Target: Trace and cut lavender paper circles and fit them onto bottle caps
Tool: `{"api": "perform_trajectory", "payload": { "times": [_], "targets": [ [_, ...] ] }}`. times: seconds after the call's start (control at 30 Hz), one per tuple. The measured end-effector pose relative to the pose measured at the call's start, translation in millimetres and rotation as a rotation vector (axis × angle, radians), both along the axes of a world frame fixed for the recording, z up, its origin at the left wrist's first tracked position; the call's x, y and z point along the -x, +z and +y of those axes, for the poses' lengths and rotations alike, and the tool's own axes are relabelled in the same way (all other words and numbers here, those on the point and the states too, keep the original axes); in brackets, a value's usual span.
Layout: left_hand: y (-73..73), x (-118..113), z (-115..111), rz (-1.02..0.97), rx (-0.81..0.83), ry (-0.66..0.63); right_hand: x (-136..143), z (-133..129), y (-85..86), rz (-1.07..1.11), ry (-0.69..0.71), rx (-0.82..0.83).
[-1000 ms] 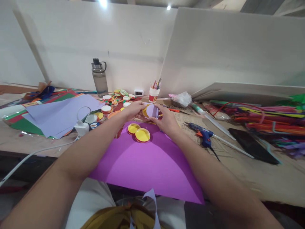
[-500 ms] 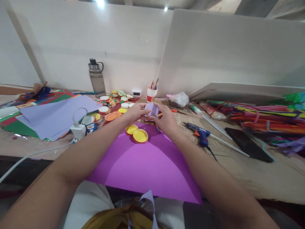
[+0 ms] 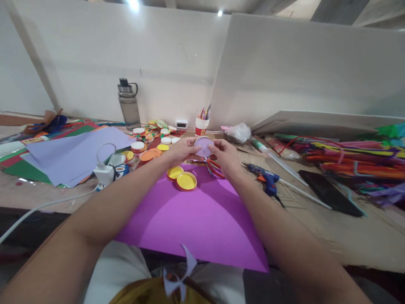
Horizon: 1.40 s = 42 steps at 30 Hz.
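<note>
A round light-purple disc [image 3: 204, 147] is held up between my two hands. My left hand [image 3: 184, 151] pinches its left edge, and my right hand [image 3: 226, 158] has its thumb on the right side. Red-handled scissors [image 3: 215, 169] show just under my right hand; whether the fingers touch them is unclear. Below the hands lies a large purple sheet [image 3: 196, 223]. On its upper part sit two yellow discs with red rims, a nearer one [image 3: 186, 181] and a farther one [image 3: 175, 172].
Light-purple paper [image 3: 79, 154] and a white plug [image 3: 104, 173] are at the left. Behind stand a bottle [image 3: 129, 107] and a pencil cup [image 3: 201, 126]. At the right lie a glue gun [image 3: 268, 181], a black phone [image 3: 329, 192] and colourful pipe cleaners [image 3: 357, 164].
The purple disc now lies smooth and faces me, where a raised flap of purple paper showed before. The red scissor handles have come into view. Purple scraps near my lap have shifted.
</note>
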<state>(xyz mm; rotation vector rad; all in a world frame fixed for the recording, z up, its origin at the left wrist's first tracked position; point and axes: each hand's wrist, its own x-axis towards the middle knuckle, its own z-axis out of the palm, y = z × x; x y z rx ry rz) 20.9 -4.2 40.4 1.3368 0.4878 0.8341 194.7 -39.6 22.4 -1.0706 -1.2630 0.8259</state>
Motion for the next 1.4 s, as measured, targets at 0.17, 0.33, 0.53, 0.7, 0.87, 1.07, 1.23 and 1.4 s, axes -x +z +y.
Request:
{"api": "perform_trajectory", "payload": {
  "times": [0.17, 0.33, 0.53, 0.7, 0.87, 1.07, 1.23, 1.4],
  "targets": [
    [1.5, -1.9, -1.9, 0.014, -0.015, 0.002, 0.6, -4.7, 5.0, -0.058, -0.068, -0.019],
    [6.6, -7.2, -8.6, 0.069, -0.053, 0.068, 0.6, -5.8, 6.3, -0.122, -0.085, -0.040],
    [8.7, -9.0, -10.8, 0.087, -0.059, 0.191, 2.6, -8.2, 7.5, -0.176, -0.024, -0.061],
    [4.5, -10.2, -9.9, 0.050, -0.072, 0.136, 1.3, -9.2, 7.9, -0.169, -0.069, -0.039],
    [4.0, -10.1, -9.2, -0.045, 0.057, 0.110, -1.5, -3.4, 4.9, -0.048, -0.014, -0.001],
    [7.7, -10.0, -10.9, -0.012, 0.170, 0.085, 0.4, 0.2, 2.6, 0.047, 0.054, 0.008],
    [6.4, -9.5, -11.8, -0.003, 0.104, 0.105, 1.7, -2.2, 4.4, 0.005, -0.006, 0.021],
    [2.8, -8.1, -9.0, 0.159, -0.093, 0.168, 3.2, -5.4, 6.3, -0.084, -0.049, -0.003]
  ]
}}
